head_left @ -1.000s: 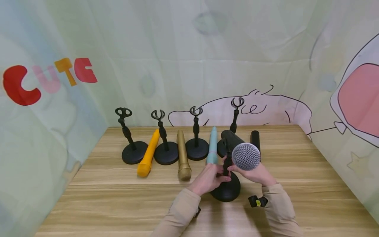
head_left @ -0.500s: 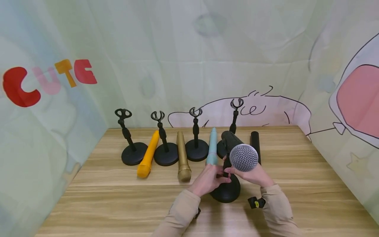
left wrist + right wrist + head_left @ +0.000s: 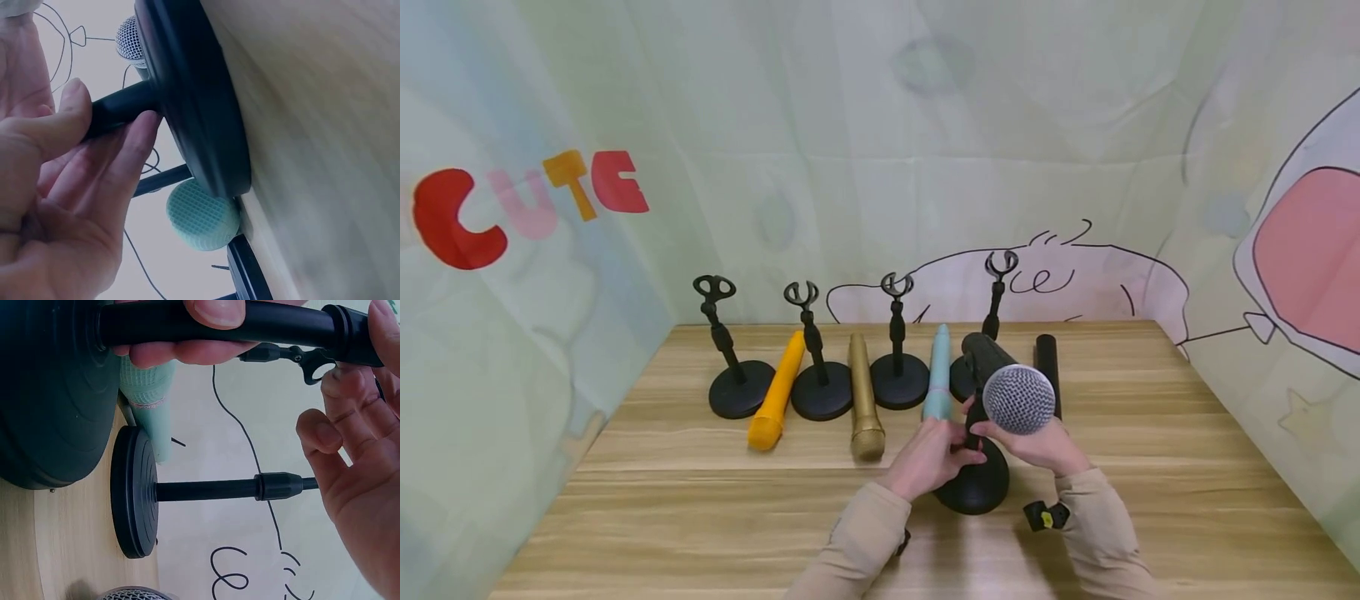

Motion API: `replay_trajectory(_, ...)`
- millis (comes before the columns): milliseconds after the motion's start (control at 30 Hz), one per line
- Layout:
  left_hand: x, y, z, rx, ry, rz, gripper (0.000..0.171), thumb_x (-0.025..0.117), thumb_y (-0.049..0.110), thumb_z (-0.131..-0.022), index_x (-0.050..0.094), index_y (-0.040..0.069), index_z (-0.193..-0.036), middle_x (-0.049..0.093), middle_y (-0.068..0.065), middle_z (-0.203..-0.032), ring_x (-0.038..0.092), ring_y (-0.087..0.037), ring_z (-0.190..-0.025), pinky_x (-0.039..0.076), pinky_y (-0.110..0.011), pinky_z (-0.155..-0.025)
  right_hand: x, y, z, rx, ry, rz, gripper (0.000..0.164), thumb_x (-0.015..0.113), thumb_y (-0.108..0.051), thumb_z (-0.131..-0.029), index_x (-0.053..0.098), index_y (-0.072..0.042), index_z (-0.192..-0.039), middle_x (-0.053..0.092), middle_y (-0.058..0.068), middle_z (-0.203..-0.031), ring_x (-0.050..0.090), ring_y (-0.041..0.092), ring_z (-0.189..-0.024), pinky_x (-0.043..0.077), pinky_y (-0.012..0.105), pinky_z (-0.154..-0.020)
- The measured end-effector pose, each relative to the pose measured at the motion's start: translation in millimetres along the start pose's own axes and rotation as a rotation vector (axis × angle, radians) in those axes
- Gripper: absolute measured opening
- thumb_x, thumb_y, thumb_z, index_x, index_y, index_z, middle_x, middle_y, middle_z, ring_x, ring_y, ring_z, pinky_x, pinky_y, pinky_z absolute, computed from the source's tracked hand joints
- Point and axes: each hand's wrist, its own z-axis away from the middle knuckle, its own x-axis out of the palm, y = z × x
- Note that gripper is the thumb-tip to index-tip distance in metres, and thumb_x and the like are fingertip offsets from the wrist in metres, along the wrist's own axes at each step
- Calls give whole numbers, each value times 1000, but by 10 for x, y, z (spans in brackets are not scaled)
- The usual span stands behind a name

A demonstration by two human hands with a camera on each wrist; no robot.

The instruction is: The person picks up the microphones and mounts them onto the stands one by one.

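In the head view, a black microphone point(image 3: 1018, 400) with a silver mesh head sits tilted in the top of a black desk stand point(image 3: 973, 490), head toward the camera. My left hand point(image 3: 928, 458) grips the lower pole point(image 3: 122, 109) just above the round base, thumb on one side and fingers on the other. Higher up, my right hand point(image 3: 1041, 446) pinches the stand's collar point(image 3: 353, 334) between thumb and fingers, its other fingers loosely bent. The clip is mostly hidden behind the microphone. Behind my left hand lies a light-blue microphone point(image 3: 939, 375).
Several black stands with bare clips, such as the leftmost stand point(image 3: 741, 390), line the back of the wooden table point(image 3: 700, 517). Between them lie a yellow microphone point(image 3: 777, 392) and a gold microphone point(image 3: 867, 400). Another black microphone point(image 3: 1047, 358) lies at the right, partly hidden.
My right hand and wrist have shifted slightly left, and the held microphone's head has moved slightly left too. My left hand keeps its place on the pole.
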Motion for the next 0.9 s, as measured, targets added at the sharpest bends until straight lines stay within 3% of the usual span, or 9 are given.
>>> replay_trajectory(100, -4, 17, 5, -25, 11, 2, 13, 79, 17, -87, 77, 10, -76, 71, 2, -67, 41, 3, -59, 35, -9, -54, 29, 20, -11, -33, 9, -31, 24, 68, -4, -93, 63, 2, -115, 67, 20, -115, 59, -1, -104, 47, 22, -95)
replay_trajectory(333, -7, 29, 3, -67, 9, -4, 12, 80, 20, -87, 77, 11, -81, 72, 4, -67, 45, 4, -62, 41, -9, -59, 55, -9, 3, -28, 59, -44, 25, 69, -4, -91, 61, 6, -113, 66, 21, -109, 59, -1, -98, 51, 24, -88)
replay_trajectory(433, -14, 8, 0, -41, 1, 9, 14, 79, 20, -87, 76, 10, -78, 68, 3, -64, 43, 2, -61, 39, -10, -58, 58, -11, 0, -7, 64, -69, 26, 70, -5, -91, 61, 5, -113, 66, 21, -110, 59, -1, -98, 51, 24, -89)
replay_trajectory(633, -45, -60, -2, 44, -65, 4, 12, 76, 16, -90, 75, 8, -81, 71, 0, -77, 47, 1, -69, 40, -10, -65, 39, 12, 0, 40, 44, -121, 29, 70, -7, -92, 62, 4, -117, 66, 25, -117, 60, 0, -102, 49, 23, -93)
replay_trajectory(767, -53, -82, 13, 57, -96, -23, 11, 74, 18, -92, 75, 9, -85, 68, -1, -79, 48, 0, -71, 41, -11, -66, 34, 40, -4, 32, 36, -126, 29, 70, -6, -93, 61, 6, -118, 65, 27, -117, 61, 0, -103, 49, 22, -94)
replay_trajectory(900, -47, -72, 26, 46, -76, -31, 10, 73, 19, -92, 75, 10, -92, 73, 0, -84, 54, -1, -73, 45, -12, -68, 39, 41, -6, 32, 40, -133, 27, 70, -6, -92, 62, 4, -116, 66, 24, -116, 61, 0, -102, 49, 22, -94)
